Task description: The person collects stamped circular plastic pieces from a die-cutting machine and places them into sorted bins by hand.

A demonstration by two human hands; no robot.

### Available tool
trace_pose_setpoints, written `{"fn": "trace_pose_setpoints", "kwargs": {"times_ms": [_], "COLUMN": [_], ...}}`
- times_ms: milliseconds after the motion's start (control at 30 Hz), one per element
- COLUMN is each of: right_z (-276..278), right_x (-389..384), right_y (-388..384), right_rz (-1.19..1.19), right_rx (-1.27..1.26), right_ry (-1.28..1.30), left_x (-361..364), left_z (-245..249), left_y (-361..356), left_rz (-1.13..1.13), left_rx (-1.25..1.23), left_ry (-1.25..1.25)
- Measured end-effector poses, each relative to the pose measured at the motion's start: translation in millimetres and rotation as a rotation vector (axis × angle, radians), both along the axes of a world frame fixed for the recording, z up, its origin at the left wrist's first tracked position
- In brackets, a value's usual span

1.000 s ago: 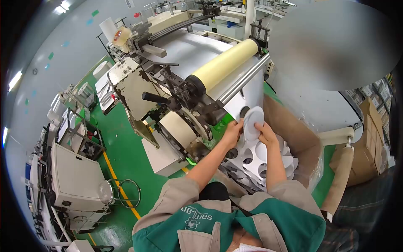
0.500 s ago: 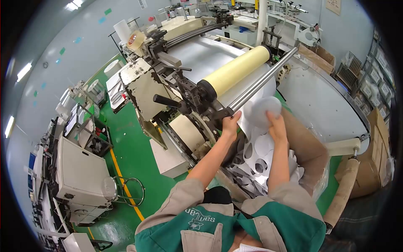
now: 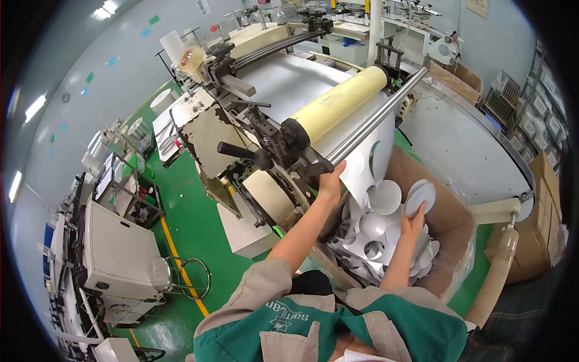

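My right hand [image 3: 414, 222] is closed round pale round discs [image 3: 421, 198], which look like a thin stack. It is above an open cardboard box [image 3: 445, 208]. Punched white scrap sheet [image 3: 369, 246] with round holes, and some loose discs, fill that box. My left hand [image 3: 330, 184] is closed at the left edge of a white sheet [image 3: 358, 175] that hangs from the machine into the box; its fingers are partly hidden. Just above this hand is the end of a steel bar [image 3: 379, 128]. One round hole shows in the hanging sheet's right side.
A yellow roller [image 3: 341, 104] spans the machine above the steel bar. A black handle [image 3: 236, 151] juts out on the left. To the right stand a grey panel [image 3: 458, 145] and a wrapped roll [image 3: 496, 274]. A stool [image 3: 188, 277] stands on the green floor.
My right hand has moved right and slightly down with the discs, away from the hanging sheet. More scrap and discs in the box now show. My left hand has stayed nearly in place.
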State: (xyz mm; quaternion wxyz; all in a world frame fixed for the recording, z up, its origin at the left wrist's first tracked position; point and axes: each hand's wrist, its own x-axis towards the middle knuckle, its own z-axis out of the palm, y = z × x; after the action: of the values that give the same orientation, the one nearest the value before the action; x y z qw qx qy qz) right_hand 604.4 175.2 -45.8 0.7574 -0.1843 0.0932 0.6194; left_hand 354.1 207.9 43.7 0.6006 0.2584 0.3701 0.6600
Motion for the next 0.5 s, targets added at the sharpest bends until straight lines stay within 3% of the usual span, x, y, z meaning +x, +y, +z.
{"fn": "trace_pose_setpoints", "kwargs": {"times_ms": [67,167,267,367,467,500], "right_z": [12.4,80.3,109.9,91.6,77.4,57.0], "right_x": [-1.1,-43.5,-80.6,-90.0,-76.9,-69.9], "right_y": [21.1,41.6,67.4,85.6,68.9,60.8], "right_rz": [0.025,0.342,0.655,0.820,0.741,0.642], "right_rx": [0.191,0.382,0.342,0.353,0.459,0.436], "right_ry": [-0.062,-0.645,-1.073,-0.942,-0.941,-0.782], "left_x": [6.0,-3.5,2.9,2.5,-3.7,-4.6], "left_z": [-3.6,-21.5,-2.0,7.3,-6.5,-11.1], "left_y": [1.1,2.6,-10.2,-17.0,-10.2,-8.2], "left_rz": [0.103,-0.001,-0.104,-0.128,-0.197,-0.224], "left_rx": [-0.008,-0.090,0.007,-0.043,-0.061,-0.069], "left_ry": [0.064,0.127,-0.001,-0.049,-0.050,-0.001]}}
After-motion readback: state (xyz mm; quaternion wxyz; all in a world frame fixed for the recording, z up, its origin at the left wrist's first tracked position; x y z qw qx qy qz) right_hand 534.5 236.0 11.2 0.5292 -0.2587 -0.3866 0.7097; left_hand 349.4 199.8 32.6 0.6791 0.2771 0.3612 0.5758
